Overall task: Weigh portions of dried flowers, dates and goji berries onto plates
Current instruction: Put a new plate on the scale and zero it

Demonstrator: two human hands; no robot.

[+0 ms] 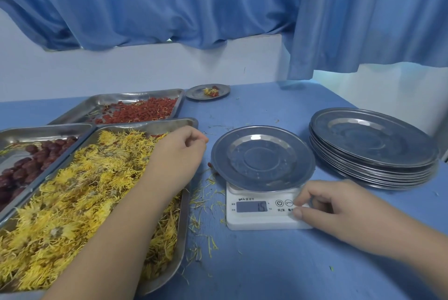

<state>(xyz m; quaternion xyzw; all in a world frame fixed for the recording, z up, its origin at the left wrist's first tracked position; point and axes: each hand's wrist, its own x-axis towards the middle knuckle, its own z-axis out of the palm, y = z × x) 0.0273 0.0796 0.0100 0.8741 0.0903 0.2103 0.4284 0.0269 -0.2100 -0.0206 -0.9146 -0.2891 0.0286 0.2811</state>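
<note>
Just right of the curled fingers (197, 138) of the left hand (180, 148), perhaps pinching flowers (92, 178) though I cannot tell, sits the empty plate (263, 158) on the scale (257, 219), touched by bent fingertips (297, 213) of the right hand (339, 207).

Steel trays: 3. One tray of goji berries (114, 99), one tray of dates (36, 131), one tray of dried flowers (181, 239).

Digital scale (257, 221): 1.

Single round steel plates: 2. One empty plate (263, 158) sits on the scale; one filled plate (195, 93) sits at the far side of the desk (278, 270).

Stack of plates (373, 151): 1. Several rims show, packed too close for an exact count.

Hands: 2, the left hand (180, 151) and the right hand (332, 205).
</note>
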